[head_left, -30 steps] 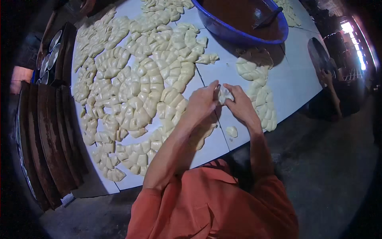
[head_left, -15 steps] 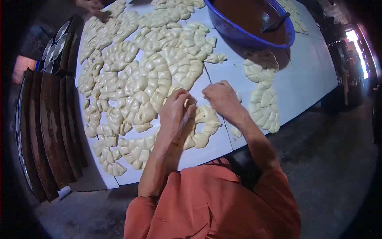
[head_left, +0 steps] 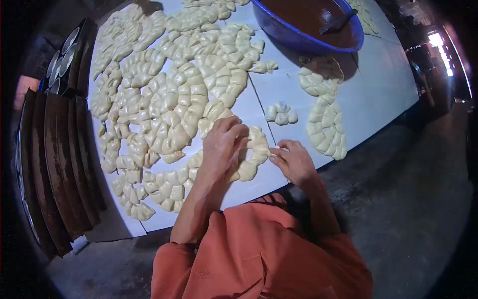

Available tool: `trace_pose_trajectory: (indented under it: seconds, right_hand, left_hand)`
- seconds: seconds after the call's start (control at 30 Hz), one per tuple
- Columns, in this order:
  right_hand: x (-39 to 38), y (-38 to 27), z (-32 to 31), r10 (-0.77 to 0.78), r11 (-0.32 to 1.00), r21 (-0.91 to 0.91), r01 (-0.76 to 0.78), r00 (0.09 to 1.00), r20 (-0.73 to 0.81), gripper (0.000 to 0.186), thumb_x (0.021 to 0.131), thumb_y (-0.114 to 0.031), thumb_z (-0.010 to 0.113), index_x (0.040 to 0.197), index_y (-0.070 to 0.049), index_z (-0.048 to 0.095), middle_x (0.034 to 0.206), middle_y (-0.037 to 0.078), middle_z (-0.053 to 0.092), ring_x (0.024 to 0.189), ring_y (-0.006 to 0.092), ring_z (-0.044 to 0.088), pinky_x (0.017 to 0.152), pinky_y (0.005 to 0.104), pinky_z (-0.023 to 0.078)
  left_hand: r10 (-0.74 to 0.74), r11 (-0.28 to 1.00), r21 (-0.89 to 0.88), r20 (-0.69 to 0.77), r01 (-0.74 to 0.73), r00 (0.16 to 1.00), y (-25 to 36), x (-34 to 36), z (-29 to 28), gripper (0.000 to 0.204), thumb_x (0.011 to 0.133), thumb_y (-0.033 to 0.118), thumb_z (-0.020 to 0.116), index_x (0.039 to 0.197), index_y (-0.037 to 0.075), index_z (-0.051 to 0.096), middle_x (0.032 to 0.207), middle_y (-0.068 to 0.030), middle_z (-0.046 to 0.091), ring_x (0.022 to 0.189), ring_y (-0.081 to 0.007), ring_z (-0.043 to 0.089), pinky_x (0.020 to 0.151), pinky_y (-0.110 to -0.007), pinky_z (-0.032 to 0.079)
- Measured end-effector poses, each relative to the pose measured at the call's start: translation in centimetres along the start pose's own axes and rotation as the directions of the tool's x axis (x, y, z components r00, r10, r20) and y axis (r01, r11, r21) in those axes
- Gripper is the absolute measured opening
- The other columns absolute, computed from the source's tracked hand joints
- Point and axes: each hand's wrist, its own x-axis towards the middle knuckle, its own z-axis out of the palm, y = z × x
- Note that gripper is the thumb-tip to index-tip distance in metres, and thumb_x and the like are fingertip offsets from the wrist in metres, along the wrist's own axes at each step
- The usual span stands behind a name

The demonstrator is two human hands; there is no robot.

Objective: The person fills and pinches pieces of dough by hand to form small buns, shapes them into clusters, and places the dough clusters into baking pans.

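Dough sits between the right hand, pinching the dough's edge, and curled left hand; can't tell if that grips.

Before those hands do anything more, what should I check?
1. Left hand over the curved dough: ok.
2. Right hand at that dough's right edge: ok.
3. Left hand's grip: cannot tell; the hand hides its underside.
4. Small dough balls clear of both hands: ok.
5. Bare space left of the left hand: not ok; dough pieces crowd there.
6. Basin clear of both hands: ok.
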Motion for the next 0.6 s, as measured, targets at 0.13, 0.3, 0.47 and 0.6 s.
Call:
trace_pose_trajectory:
  seconds: [0.13, 0.3, 0.47, 0.6]
  right_hand:
    - [1.6, 0.1, -0.7, 0.044, 0.999, -0.016, -0.05, 0.963, -0.266, 0.028, 0.092, -0.029, 0.065, 0.104, -0.005, 0.072, 0.108, 0.015, 0.063, 0.105, 0.0316, 0.059, 0.091, 0.044, 0.047]
    - [3.7, 0.6, -0.7, -0.024, 1.0, -0.022, 0.021, 0.99, -0.139, 0.024, 0.088, -0.025, 0.067, 0.101, -0.005, 0.071, 0.103, 0.012, 0.065, 0.096, 0.0321, 0.062, 0.082, 0.0382, 0.05]
    - [9.0, 0.9, -3.4, 0.104, 0.99, 0.118, -0.071, 0.95, -0.296, 0.03, 0.089, -0.03, 0.067, 0.099, -0.002, 0.071, 0.088, 0.016, 0.07, 0.08, 0.0331, 0.067, 0.071, 0.0401, 0.052]
    - [17.8, 5.1, -4.2, 0.038, 0.998, -0.03, -0.058, 0.887, -0.461, 0.036, 0.087, -0.028, 0.069, 0.114, -0.004, 0.067, 0.102, 0.015, 0.068, 0.089, 0.0336, 0.066, 0.079, 0.0417, 0.051]
  left_hand:
    - [0.059, 0.998, 0.017, -0.092, -0.057, 0.994, -0.1, -0.2, 0.0, 0.021, 0.08, 0.011, 0.074, 0.1, 0.008, 0.068, 0.117, -0.0113, 0.064, 0.108, -0.0323, 0.061, 0.088, -0.041, 0.052]
    - [0.036, 0.997, 0.071, -0.149, -0.026, 0.988, -1.6, -1.4, -0.2, 0.017, 0.081, 0.01, 0.075, 0.097, 0.006, 0.07, 0.117, -0.0143, 0.066, 0.106, -0.0326, 0.063, 0.088, -0.04, 0.053]
    - [-0.133, 0.991, 0.02, -0.05, 0.135, 0.99, -0.5, -1.9, -1.8, 0.021, 0.083, 0.016, 0.074, 0.101, 0.005, 0.072, 0.124, -0.0184, 0.064, 0.116, -0.0349, 0.06, 0.097, -0.042, 0.049]
    - [-0.166, 0.986, -0.021, -0.124, 0.164, 0.978, 1.1, -0.4, -2.1, 0.02, 0.084, 0.016, 0.073, 0.101, 0.005, 0.071, 0.112, -0.0143, 0.069, 0.104, -0.0323, 0.065, 0.088, -0.039, 0.052]
